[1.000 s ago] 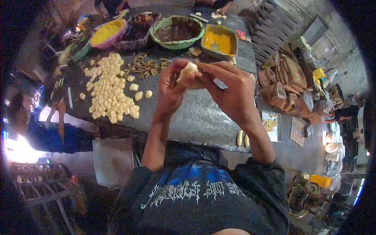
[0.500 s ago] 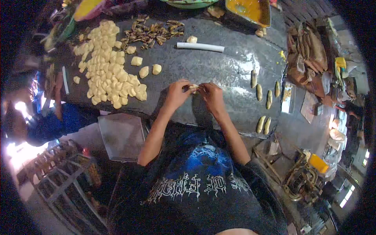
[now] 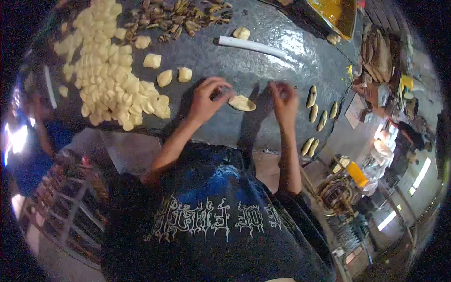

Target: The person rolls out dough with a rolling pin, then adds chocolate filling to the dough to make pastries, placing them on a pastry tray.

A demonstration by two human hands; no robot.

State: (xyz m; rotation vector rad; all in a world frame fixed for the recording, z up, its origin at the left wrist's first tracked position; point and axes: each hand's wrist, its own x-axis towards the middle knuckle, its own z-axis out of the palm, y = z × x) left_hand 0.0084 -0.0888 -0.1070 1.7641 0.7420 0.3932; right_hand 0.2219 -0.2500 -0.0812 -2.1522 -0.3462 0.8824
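Observation:
A flattened oval piece of dough (image 3: 242, 103) lies on the dark worktop (image 3: 206, 127) between my hands. My left hand (image 3: 209, 98) is right at the dough's left end, fingers curved and thumb apart from them, with nothing held. Off to the right of the dough, my right hand (image 3: 285, 98) is raised, somewhat blurred, with a gap between thumb and fingers and nothing visible in them. Beyond my hands are a dough lump (image 3: 184, 74) and a pale rod (image 3: 251, 45). Several slim, rolled dough pieces (image 3: 313, 113) lie to the right.
A large heap of dough lumps (image 3: 112, 75) covers the left of the worktop. Behind it lies a pile of small brown pieces (image 3: 176, 19). A tray of yellow liquid (image 3: 336, 16) stands at the back right. Another person's blue-clothed body (image 3: 28, 155) is at far left.
My hands were together, pinching a small piece; now they are apart, the right one moved rightward. The oval dough now shows on the worktop between them. The whole view has shifted.

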